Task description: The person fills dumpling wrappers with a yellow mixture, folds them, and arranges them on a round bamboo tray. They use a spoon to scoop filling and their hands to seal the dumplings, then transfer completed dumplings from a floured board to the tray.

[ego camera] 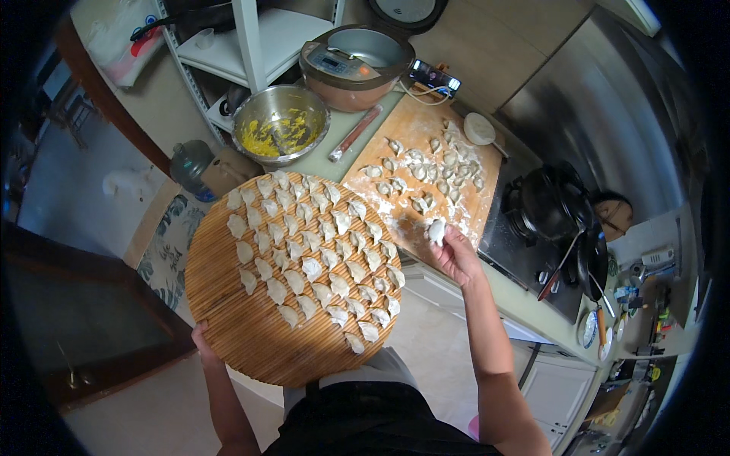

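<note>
My left hand (205, 340) grips the lower left rim of a round slatted tray (228, 319), likely bamboo; most of its fingers are hidden beneath. Rows of folded dumplings (294, 281) cover the tray's upper and right parts, while its lower left is bare. Between the fingertips of my right hand (458, 259) is one dumpling (437, 231), held over the near edge of a floured wooden board (370, 199). More dumplings (418, 171) lie on that board in a loose cluster, some touching.
Beyond the tray stand a steel bowl (279, 94) with yellow residue, a rolling pin (356, 132) and an open cooker (342, 91). A small bowl (479, 129) sits at the board's far right. To the right, a black wok (550, 202) rests on the stove; a water bottle (193, 162) is left.
</note>
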Tool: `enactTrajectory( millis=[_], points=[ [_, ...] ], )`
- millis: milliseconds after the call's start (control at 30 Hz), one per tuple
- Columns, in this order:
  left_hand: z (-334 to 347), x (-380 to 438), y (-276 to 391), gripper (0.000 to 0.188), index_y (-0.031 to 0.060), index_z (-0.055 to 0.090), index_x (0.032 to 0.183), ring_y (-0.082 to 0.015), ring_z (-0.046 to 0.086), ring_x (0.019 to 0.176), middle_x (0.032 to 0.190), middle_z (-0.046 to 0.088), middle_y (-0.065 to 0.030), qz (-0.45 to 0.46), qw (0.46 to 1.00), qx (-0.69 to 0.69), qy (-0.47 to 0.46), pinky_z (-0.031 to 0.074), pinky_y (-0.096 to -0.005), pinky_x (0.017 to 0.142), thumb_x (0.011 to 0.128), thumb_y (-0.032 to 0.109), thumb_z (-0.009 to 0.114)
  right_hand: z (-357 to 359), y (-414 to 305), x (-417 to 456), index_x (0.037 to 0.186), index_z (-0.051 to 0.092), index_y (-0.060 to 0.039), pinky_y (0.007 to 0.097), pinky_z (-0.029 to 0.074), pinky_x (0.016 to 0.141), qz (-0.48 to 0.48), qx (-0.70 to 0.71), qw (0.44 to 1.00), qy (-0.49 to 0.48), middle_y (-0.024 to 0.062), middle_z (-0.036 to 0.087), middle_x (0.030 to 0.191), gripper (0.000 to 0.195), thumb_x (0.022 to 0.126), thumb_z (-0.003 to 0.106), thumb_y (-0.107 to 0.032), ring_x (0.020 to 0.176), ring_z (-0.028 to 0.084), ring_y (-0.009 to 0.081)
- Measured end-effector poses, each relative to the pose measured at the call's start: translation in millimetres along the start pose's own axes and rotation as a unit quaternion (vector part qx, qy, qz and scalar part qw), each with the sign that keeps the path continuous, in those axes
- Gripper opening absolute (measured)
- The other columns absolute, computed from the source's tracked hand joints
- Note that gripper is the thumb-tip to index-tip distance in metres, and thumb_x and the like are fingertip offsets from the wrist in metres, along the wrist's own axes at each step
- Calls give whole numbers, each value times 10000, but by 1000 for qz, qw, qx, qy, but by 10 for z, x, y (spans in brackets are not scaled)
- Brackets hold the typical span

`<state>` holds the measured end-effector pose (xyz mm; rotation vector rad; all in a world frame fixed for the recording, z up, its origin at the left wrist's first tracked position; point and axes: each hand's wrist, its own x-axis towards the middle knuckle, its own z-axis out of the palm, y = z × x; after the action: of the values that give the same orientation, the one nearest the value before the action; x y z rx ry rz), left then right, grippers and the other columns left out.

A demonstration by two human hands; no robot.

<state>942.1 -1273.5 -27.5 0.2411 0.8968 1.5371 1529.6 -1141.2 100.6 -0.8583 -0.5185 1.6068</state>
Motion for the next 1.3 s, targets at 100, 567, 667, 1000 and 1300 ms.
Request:
enactTrajectory(
  millis=[100,567,667,1000,1300],
  points=[
    [-44,59,-2,566,0,571,1274,-329,611,1085,1208,638,-163,-5,1000,10,-14,498,-453,929,796,299,621,410,190,-222,1281,567,26,349,611,903,37,-7,998,-53,181,652,1232,302,1042,529,-155,1101,674,275],
    [16,33,71,577,4,585,1280,-327,634,1061,1206,657,-155,-21,999,-30,-9,526,-455,896,773,270,657,1609,1695,-1178,1120,681,12,314,576,652,-229,-693,674,-110,123,706,954,342,852,775,-178,814,697,244],
    [-18,50,76,583,0,583,1284,-331,637,1057,1213,656,-160,-36,998,-44,-18,531,-462,898,765,257,655,1657,1770,-1139,1081,683,-15,333,556,574,-330,-757,554,-108,103,685,875,325,841,769,-217,769,674,250],
    [-63,94,59,538,-18,595,1246,-342,641,1043,1183,660,-179,-45,997,-58,1,537,-464,888,768,227,631,1477,2087,-1039,1069,672,-7,333,528,493,-325,-841,419,-110,67,652,813,287,835,690,-174,730,647,208],
    [65,39,51,580,-8,556,1305,-352,617,1102,1223,642,-178,-22,999,-35,13,507,-464,959,779,232,606,1671,1807,-1086,1061,667,0,344,523,504,-359,-787,489,-114,93,629,802,326,854,721,-245,731,641,225]
  ],
)
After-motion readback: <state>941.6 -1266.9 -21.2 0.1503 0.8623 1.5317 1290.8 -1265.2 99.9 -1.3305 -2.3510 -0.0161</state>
